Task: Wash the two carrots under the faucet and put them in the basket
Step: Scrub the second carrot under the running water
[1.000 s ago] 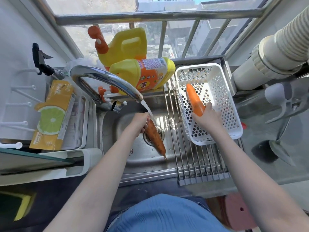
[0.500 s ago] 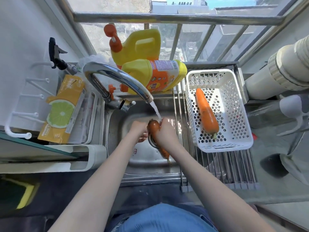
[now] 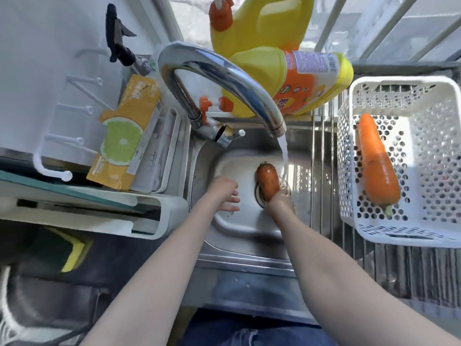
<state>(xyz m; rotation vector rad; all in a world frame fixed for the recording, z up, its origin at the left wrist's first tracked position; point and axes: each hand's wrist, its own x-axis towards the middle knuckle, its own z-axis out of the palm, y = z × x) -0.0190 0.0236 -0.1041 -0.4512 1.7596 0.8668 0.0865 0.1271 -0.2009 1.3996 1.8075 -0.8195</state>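
Right hand (image 3: 280,203) grips the lower end of a carrot (image 3: 267,179) over the sink (image 3: 237,228) drain at centre frame, its top just left of the faucet (image 3: 224,78) stream. Left hand (image 3: 224,193), fingers loosely spread, holds nothing; half a second ago it touched this carrot. A second carrot (image 3: 378,168) lies in the white basket (image 3: 404,231) at right, as before.

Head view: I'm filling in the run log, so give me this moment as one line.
right hand: grips carrot over sink | left hand: open, empty | faucet: running | basket: holds other carrot
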